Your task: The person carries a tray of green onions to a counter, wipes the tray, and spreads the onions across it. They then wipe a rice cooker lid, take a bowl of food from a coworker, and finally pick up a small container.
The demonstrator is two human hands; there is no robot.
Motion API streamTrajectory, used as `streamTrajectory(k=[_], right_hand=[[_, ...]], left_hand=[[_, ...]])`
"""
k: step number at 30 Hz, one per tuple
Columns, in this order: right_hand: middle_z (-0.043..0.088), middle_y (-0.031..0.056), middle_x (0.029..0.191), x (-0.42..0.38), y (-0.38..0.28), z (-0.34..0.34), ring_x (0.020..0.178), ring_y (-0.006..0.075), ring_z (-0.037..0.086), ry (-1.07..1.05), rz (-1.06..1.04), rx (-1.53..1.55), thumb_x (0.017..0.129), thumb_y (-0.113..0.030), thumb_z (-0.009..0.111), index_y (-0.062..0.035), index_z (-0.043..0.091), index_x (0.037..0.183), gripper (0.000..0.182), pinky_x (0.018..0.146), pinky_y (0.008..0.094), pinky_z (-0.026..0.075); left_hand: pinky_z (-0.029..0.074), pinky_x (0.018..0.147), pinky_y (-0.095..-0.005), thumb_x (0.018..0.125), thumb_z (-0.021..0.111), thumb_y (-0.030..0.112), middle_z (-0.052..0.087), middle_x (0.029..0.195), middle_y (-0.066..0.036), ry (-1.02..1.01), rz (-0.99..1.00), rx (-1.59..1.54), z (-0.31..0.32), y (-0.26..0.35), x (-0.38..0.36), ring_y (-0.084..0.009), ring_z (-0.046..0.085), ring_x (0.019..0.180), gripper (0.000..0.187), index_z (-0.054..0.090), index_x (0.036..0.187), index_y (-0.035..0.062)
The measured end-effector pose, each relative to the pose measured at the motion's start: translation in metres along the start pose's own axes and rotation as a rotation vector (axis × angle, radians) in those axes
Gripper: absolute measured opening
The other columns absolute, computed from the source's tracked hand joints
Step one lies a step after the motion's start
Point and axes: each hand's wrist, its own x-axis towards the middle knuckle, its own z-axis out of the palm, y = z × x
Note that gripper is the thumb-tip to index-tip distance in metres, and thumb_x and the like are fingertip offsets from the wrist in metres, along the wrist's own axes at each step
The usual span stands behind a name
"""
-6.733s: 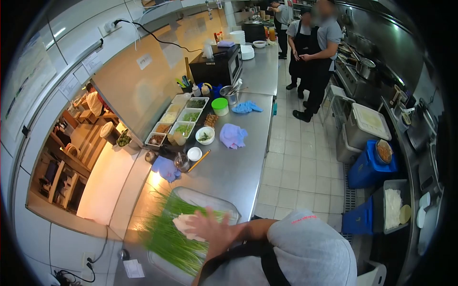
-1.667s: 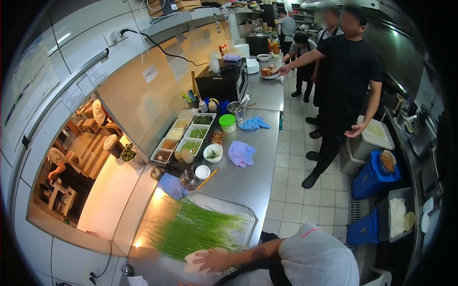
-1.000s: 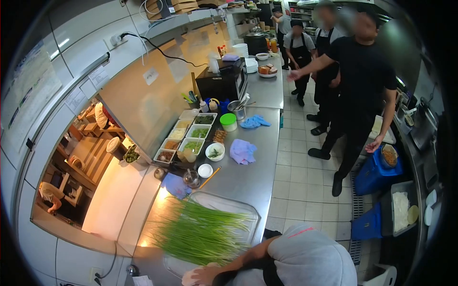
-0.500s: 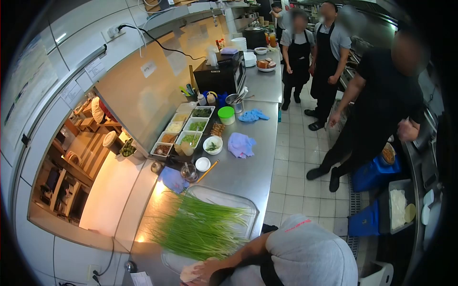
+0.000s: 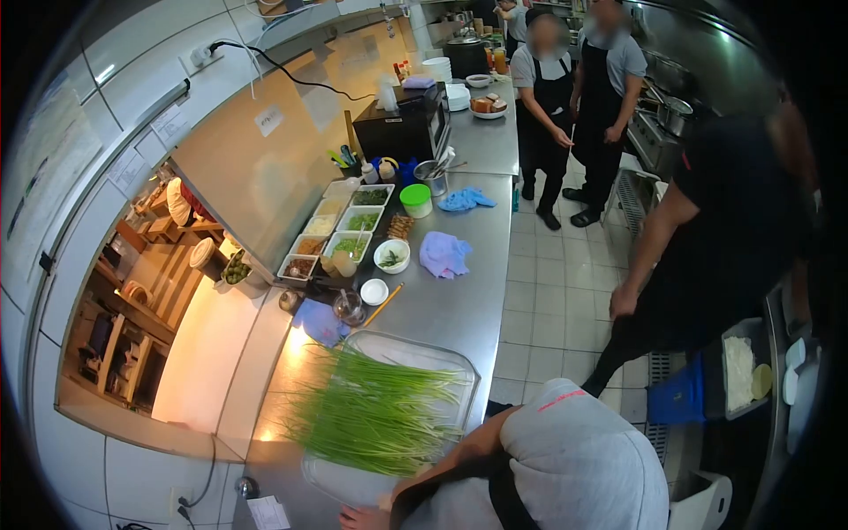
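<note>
Long green stalks with pale ends (image 5: 380, 415) lie in a spread pile on a clear tray (image 5: 468, 362) on the steel counter. My right arm, in a grey sleeve, reaches left along the near side of the pile. My right hand (image 5: 364, 518) is low at the bottom edge, beside the tray, its fingers apart on the counter. The hand is partly cut off by the frame, and no held item shows. A small pale patch at its wrist is too unclear to name. My left hand is out of view.
Food containers (image 5: 362, 218), a white bowl (image 5: 392, 256), purple cloths (image 5: 445, 254) and a microwave (image 5: 397, 128) stand farther along the counter. A co-worker in black (image 5: 733, 212) stands at the right; two aproned people (image 5: 543, 115) stand in the aisle.
My right hand has shifted down toward the frame's bottom edge, and the pale item at it has mostly gone from sight. The co-worker in black has turned and moved nearer.
</note>
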Motion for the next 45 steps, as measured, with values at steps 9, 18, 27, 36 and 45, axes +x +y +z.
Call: streamTrajectory(k=[9,18,27,36,45], right_hand=[[0.031,0.012,0.148,-0.005,-0.003,-0.011,0.134,0.0362,0.028,-0.055,0.003,0.056,0.087,-0.052,0.043,-0.0174,0.042,0.135,0.059,0.108,0.0623,0.024],[0.048,0.0158,0.129,-0.015,-0.03,-0.212,0.116,0.0352,0.049,-0.061,0.038,-0.017,0.083,-0.044,0.057,-0.0086,0.051,0.123,0.054,0.093,0.0462,0.044],[0.061,0.0197,0.097,-0.07,0.061,-0.405,0.095,0.0359,0.059,-0.576,-0.145,0.434,0.076,-0.026,0.062,-0.0017,0.061,0.106,0.039,0.083,0.045,0.048],[0.062,0.0175,0.102,-0.014,0.106,-0.474,0.092,0.0359,0.06,-0.189,0.192,0.419,0.068,-0.019,0.066,-0.0068,0.067,0.097,0.031,0.076,0.0462,0.049],[0.032,0.0059,0.151,-0.051,0.157,-0.404,0.136,0.0351,0.03,-0.16,0.312,-0.152,0.077,-0.03,0.071,-0.0237,0.049,0.136,0.064,0.084,0.0552,0.044]], left_hand=[[0.03,0.098,-0.0641,0.087,0.051,0.044,0.044,0.136,-0.02,0.0,-0.021,-0.013,-0.016,0.015,-0.001,-0.0434,0.038,0.127,0.051,0.052,0.124,0.0096],[0.028,0.101,-0.0647,0.085,0.054,0.045,0.041,0.139,-0.022,-0.117,-0.062,0.1,-0.006,0.009,0.0,-0.0449,0.035,0.129,0.056,0.05,0.128,0.0099],[0.03,0.099,-0.0653,0.087,0.055,0.045,0.043,0.139,-0.019,-0.077,-0.058,0.158,0.009,0.013,0.029,-0.0416,0.035,0.132,0.047,0.054,0.122,0.0136],[0.032,0.092,-0.0697,0.091,0.048,0.042,0.045,0.135,-0.022,0.025,0.052,0.1,-0.03,0.009,0.039,-0.0419,0.037,0.13,0.041,0.06,0.113,0.0086],[0.028,0.109,-0.0547,0.086,0.057,0.057,0.03,0.144,-0.034,-0.173,0.393,-0.335,0.033,0.048,0.037,-0.0479,0.027,0.135,0.081,0.035,0.143,0.0039]])
